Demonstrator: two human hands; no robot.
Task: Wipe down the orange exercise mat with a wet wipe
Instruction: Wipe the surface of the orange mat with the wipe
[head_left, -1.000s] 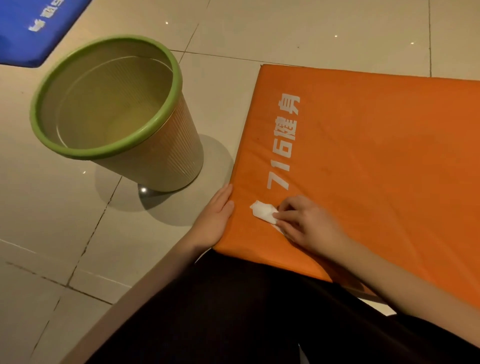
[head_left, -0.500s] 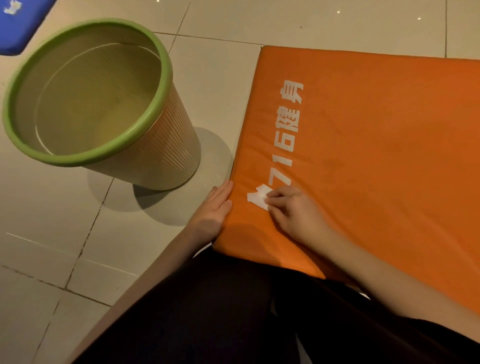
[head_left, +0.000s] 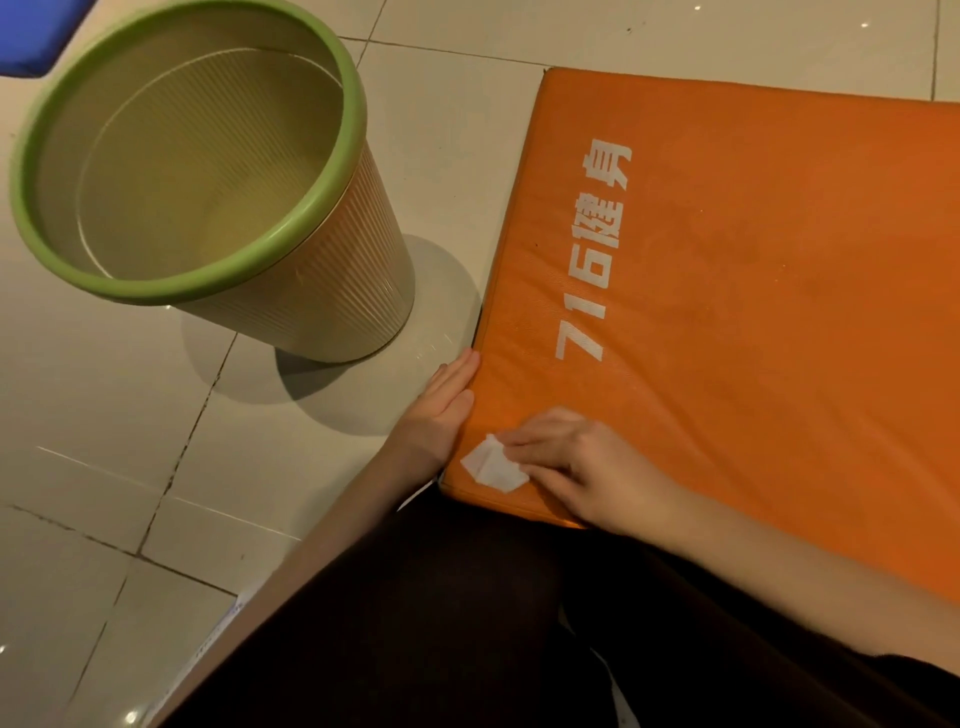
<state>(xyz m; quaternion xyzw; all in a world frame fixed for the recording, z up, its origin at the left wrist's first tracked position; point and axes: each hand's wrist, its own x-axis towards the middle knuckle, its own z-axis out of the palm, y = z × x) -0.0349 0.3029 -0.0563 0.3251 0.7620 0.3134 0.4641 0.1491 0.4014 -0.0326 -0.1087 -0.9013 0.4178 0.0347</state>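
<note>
**Orange mat, white wipe down at the near corner**

Orange padding fills the right of the view: the exercise mat (head_left: 753, 312) lies flat on the pale tiled floor (head_left: 104, 415), thick-edged, faintly textured, with white lettering (head_left: 592, 249) running along its left side (a "716" and then characters). At its near left corner sits the wet wipe (head_left: 491, 464), a small crumpled white square. The right hand (head_left: 582, 467) is on it, fingers laid fairly straight over the wipe's right side and pressing it onto the mat. The left hand (head_left: 441, 410) lies flat, fingers straight and together, along the mat's left edge. Beside the mat stands a ribbed beige bin (head_left: 311, 291) with a green rim. A blue mat (head_left: 36, 31) peeks in at top left.
</note>
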